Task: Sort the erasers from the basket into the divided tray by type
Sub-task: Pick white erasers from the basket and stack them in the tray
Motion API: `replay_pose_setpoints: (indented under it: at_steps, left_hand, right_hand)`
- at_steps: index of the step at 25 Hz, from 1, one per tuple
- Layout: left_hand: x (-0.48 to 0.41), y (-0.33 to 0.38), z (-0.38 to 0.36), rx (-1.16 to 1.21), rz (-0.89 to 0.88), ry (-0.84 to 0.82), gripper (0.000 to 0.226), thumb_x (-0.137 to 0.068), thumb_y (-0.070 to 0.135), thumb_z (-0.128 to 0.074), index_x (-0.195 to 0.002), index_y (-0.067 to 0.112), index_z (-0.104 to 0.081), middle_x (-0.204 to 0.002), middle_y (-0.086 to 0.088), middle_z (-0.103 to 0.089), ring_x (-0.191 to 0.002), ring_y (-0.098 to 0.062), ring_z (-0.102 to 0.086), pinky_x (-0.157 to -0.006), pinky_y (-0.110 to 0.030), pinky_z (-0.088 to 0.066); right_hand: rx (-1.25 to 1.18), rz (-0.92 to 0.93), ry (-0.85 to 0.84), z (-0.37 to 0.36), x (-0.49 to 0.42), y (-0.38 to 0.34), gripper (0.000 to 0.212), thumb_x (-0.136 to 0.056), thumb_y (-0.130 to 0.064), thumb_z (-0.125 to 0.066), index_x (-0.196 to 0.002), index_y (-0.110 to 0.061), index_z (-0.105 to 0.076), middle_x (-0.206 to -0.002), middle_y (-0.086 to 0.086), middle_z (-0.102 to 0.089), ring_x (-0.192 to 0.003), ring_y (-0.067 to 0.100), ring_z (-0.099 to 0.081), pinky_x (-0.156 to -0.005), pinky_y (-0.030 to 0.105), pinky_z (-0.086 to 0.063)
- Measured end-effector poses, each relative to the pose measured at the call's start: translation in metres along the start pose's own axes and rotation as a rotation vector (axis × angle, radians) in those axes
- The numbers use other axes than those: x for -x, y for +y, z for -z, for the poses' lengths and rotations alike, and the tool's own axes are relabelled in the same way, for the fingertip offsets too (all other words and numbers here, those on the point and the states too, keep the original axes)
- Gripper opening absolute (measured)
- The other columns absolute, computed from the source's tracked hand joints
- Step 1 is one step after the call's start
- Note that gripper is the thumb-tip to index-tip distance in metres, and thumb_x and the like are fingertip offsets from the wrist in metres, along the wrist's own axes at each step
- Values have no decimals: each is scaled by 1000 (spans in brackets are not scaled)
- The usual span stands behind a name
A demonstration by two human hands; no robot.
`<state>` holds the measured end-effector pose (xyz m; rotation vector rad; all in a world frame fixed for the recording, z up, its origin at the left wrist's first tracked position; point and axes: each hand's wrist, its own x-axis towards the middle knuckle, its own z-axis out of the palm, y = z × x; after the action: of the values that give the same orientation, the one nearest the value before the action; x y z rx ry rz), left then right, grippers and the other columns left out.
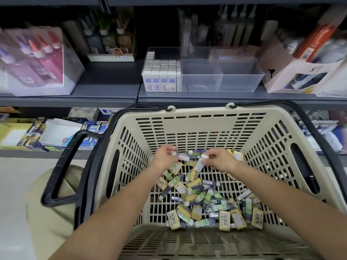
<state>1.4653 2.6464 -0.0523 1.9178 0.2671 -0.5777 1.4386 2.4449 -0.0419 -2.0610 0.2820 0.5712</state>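
Note:
A beige slotted basket (pixel 202 126) stands in front of me with several loose erasers (pixel 206 201) on its floor: yellow-sleeved, green-sleeved and dark blue-sleeved ones. Both my hands are down inside it near the far wall. My left hand (pixel 165 155) pinches a white eraser with a dark sleeve (pixel 183 157). My right hand (pixel 218 159) grips another white eraser (pixel 200 163) that hangs tilted. On the shelf behind stands the clear divided tray (pixel 223 76); its left compartment holds upright white and blue boxed erasers (pixel 161 76), its other compartments show nothing inside.
Black basket handles (pixel 62 171) hang over the left side. The grey shelf (pixel 105 87) carries glue bottle boxes (pixel 35 59) at left and a cardboard display box (pixel 304 72) at right of the tray. A lower shelf holds more stationery boxes.

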Motion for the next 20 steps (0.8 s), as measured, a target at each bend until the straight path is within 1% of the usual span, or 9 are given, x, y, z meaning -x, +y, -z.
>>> replay_pose_setpoints:
  at_steps: [2, 5, 6, 8, 10, 12, 14, 17, 20]
  left_hand:
    - [5, 13, 2, 242, -6, -62, 39, -84, -4, -59, -119, 9, -51, -108, -7, -60, -92, -20, -64, -77, -29, -56]
    - [12, 27, -3, 488, -27, -144, 39, -85, -8, -55, -121, 7, -50, -108, -7, -62, -86, -14, -62, -64, -20, -53]
    - [12, 29, -3, 559, -32, -144, 38, -86, -8, -54, -121, 6, -51, -105, -7, -62, -85, -14, -61, -63, -22, -51]
    - [10, 33, 0, 653, -10, -138, 34, -89, -3, -51, -121, 9, -54, -98, -4, -65, -85, -17, -61, -72, -28, -49]
    - [9, 34, 1, 653, 25, -152, 30, -93, 0, -48, -120, 11, -55, -98, -3, -65, -83, -20, -63, -78, -36, -52]
    - [11, 35, -2, 580, 37, -173, 29, -93, 0, -48, -119, 11, -55, -102, -5, -64, -79, -19, -64, -73, -35, -54]
    - [14, 34, -8, 612, 40, -212, 28, -92, -1, -50, -118, 9, -55, -102, -8, -65, -81, -19, -64, -71, -31, -53]
    - [18, 32, -12, 715, 96, -259, 25, -93, 3, -51, -117, 1, -55, -100, -11, -66, -86, -19, -64, -72, -26, -53]
    - [22, 29, -16, 618, 68, -288, 28, -91, -1, -52, -119, -3, -54, -101, -11, -65, -78, -15, -63, -62, -20, -52]
  right_hand:
    - [-102, 14, -32, -1, 4, -9, 12, -90, -10, -57, -100, -10, -65, -91, 10, -69, -75, 12, -62, -56, 15, -45]
    - [-219, 46, 17, -1, 8, -20, 20, -91, -2, -53, -110, -1, -58, -93, 18, -65, -68, 15, -59, -52, 13, -51]
    - [-262, 55, 30, 0, 9, -22, 21, -90, -1, -53, -111, -1, -57, -93, 19, -65, -67, 16, -59, -54, 15, -53]
    - [-298, 75, 18, 3, 10, -25, 21, -90, -4, -55, -111, -6, -59, -89, 14, -66, -68, 15, -58, -58, 20, -55]
    - [-294, 101, -1, 3, 11, -28, 18, -90, -9, -57, -106, -15, -62, -83, 5, -67, -66, 10, -58, -58, 21, -51]
    - [-283, 128, -10, 0, 10, -30, 15, -89, -11, -58, -98, -22, -63, -80, 3, -67, -64, 9, -58, -58, 23, -50]
    - [-264, 132, -5, -4, 8, -27, 13, -89, -10, -60, -99, -18, -64, -77, 4, -67, -63, 10, -59, -59, 24, -52]
    - [-242, 111, 11, -5, 6, -21, 13, -88, -8, -60, -101, -9, -63, -74, 4, -66, -60, 8, -59, -65, 26, -52]
    - [-247, 125, 14, -7, 5, -19, 9, -87, -8, -61, -96, -11, -63, -72, 4, -66, -58, 8, -60, -69, 31, -52]
